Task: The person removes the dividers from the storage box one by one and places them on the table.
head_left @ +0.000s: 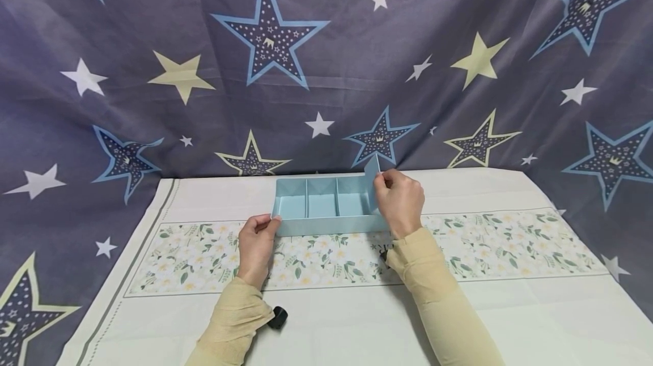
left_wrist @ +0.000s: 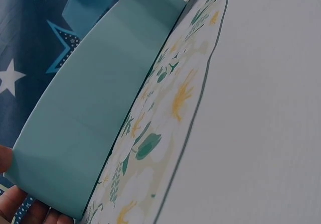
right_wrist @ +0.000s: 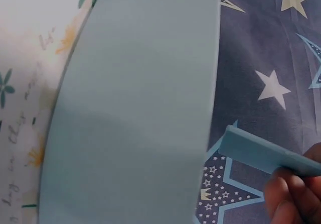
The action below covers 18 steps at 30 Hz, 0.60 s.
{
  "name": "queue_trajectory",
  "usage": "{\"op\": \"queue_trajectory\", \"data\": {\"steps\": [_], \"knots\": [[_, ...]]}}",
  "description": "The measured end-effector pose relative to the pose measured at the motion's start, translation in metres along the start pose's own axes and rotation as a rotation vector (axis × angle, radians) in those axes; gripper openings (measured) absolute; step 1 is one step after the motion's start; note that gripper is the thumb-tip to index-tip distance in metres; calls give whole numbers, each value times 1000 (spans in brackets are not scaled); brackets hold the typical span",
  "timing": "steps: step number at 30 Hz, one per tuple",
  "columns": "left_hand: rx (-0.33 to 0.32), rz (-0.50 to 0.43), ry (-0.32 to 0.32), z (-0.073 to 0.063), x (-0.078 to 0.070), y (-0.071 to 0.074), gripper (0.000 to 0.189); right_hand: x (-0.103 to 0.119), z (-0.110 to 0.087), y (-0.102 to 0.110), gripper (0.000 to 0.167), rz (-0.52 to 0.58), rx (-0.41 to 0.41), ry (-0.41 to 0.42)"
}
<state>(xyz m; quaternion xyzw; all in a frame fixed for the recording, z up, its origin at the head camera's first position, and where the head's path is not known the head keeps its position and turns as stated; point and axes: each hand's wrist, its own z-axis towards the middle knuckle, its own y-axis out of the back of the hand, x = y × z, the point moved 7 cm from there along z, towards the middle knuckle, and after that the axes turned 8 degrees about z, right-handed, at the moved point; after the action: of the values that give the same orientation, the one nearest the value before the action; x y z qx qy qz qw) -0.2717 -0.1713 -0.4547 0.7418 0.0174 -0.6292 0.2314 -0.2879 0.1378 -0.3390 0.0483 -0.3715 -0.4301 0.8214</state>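
Note:
A light blue box (head_left: 331, 226) with dividers across its inside sits near the back of the table. My left hand (head_left: 256, 247) grips its front left corner; in the left wrist view the thumb is at the upper edge and the fingers (left_wrist: 35, 213) lie along the end. Over the box's right end, my right hand (head_left: 402, 203) pinches a thin light blue panel (right_wrist: 261, 152) between thumb and curled fingers. That panel stands up above the rim, and the hand hides part of the box's right end.
Under the box, a white tablecloth (head_left: 326, 326) carries a floral band (head_left: 194, 258). A dark curtain with stars (head_left: 316, 60) hangs right behind the table's back edge. Small black pieces show by both sleeves, one of them a black strap end (head_left: 278, 318) at the left cuff.

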Motion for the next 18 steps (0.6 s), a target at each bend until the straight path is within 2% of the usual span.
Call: {"op": "queue_trajectory", "data": {"steps": [11, 18], "knots": [[-4, -5, 10, 0, 1, 0, 33, 7, 0, 0, 18, 149, 56, -123], [-5, -11, 11, 1, 1, 0, 33, 10, -3, -1, 19, 178, 88, -168]]}}
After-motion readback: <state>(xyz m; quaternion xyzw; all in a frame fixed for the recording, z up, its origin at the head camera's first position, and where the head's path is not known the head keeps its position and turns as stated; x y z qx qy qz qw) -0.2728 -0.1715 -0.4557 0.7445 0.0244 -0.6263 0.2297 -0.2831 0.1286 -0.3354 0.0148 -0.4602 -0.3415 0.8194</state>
